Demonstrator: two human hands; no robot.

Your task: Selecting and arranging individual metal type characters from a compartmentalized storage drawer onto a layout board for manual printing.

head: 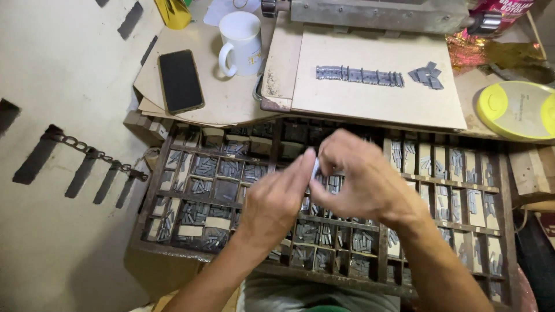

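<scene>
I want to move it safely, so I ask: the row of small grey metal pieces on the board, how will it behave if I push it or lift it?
The row of metal pieces is many separate slugs set side by side, so it would probably break apart when lifted. Pushed from one end, it may buckle sideways on the smooth board. Each piece looks like solid metal, likely heavy for its size and stiff.

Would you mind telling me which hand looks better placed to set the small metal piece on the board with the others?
Probably the right hand: its fingertips pinch the small metal piece, and it lies nearer the row of pieces on the board than the left hand.
</scene>
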